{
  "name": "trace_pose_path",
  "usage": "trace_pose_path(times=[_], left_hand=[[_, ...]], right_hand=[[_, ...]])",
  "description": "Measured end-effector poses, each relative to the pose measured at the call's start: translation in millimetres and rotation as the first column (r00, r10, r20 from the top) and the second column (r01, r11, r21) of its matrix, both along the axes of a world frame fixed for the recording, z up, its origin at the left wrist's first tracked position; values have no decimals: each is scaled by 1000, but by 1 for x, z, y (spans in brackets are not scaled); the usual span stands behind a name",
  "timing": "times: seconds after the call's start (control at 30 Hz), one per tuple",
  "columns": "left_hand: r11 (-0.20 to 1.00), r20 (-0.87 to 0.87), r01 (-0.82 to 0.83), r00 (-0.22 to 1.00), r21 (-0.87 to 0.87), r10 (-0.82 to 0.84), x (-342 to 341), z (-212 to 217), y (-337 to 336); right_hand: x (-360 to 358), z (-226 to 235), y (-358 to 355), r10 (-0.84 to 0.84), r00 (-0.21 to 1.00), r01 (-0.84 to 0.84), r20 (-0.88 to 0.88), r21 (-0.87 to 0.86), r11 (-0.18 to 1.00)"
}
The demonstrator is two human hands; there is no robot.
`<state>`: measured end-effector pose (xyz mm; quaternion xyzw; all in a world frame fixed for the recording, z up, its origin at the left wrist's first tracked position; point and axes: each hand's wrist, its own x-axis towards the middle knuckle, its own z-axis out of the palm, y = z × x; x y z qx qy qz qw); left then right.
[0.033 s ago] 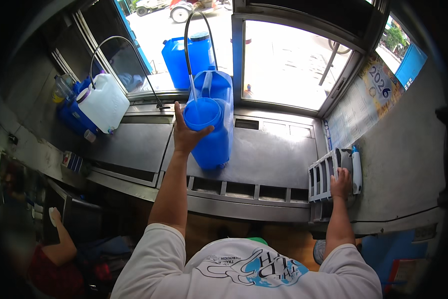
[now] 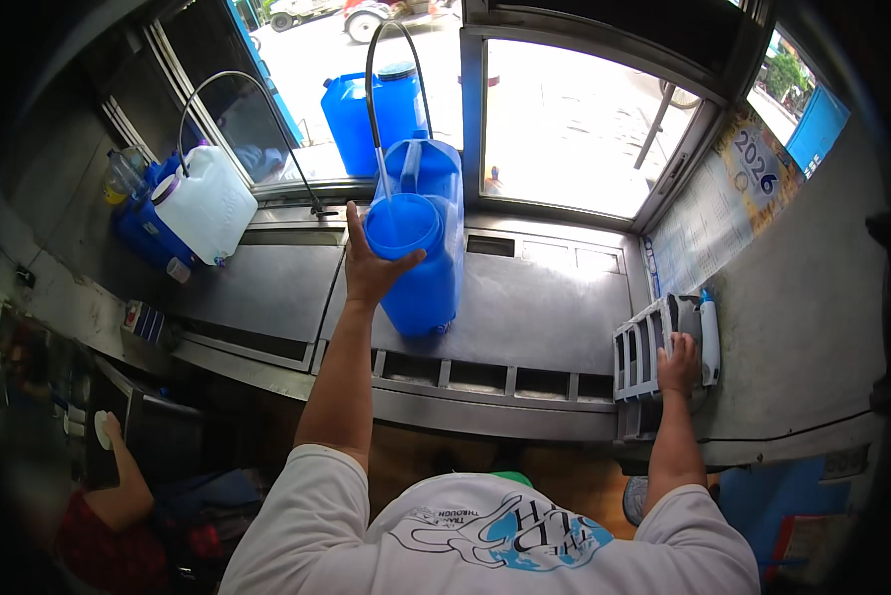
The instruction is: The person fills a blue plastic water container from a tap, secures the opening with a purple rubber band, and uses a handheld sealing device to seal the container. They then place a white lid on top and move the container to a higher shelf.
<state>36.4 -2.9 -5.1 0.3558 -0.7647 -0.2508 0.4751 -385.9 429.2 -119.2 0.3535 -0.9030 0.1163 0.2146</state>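
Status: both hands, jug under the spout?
Left hand spread at blue jug's open mouth. Right hand on pale slatted rack. Curved spout over jug mouth. Nothing visibly blocking.

One finger and the thumb of my left hand (image 2: pixel 370 276) show; I can't see where its other fingers lie at the blue jug (image 2: pixel 424 297), nor how full that is. My shirt (image 2: pixel 465 555) runs off the lower edge. The white thing at a co-worker's hand (image 2: pixel 114 426) is too blurred to name. Outside, a vehicle (image 2: pixel 363 25) is cut off above.
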Motion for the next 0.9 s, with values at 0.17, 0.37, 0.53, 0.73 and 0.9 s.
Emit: trace_pose_path(times=[0.17,0.37,0.53,0.73,0.9], left_hand=[[995,7,-91,996,32,91,-8,2,0],[993,32,-104,994,-53,106,-6,2,-1],[998,24,-28,999,-63,29,-4,3,-8],[999,51,11,999,45,-14,1,6,-21],[997,-14,77,997,-3,-77,9,-4,-32]], right_hand=[[2,6,-11,-49,999,49,21,15,999],[4,5,-10,-72,997,72,-1,22,997],[1,5,-8,-76,997,76,-3,52,996],[3,12,-14,-84,996,82,24,89,993],[-4,6,-15,-53,998,50,31,92,995]])
